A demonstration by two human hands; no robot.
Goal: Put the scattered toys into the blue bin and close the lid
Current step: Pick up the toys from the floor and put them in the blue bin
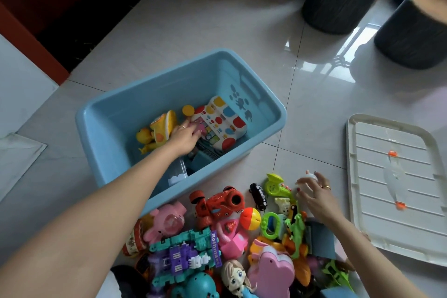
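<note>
My right hand (314, 191), fingers spread, holds nothing; small white toy (310, 176) just beyond fingertips. Left hand (185, 136) deep in blue bin (96, 113), grip unclear.

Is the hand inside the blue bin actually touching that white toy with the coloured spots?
Touching. In the head view the left hand reaches into the blue bin, and its fingertips lie on the near edge of the white spotted toy, with no gap showing.
</note>
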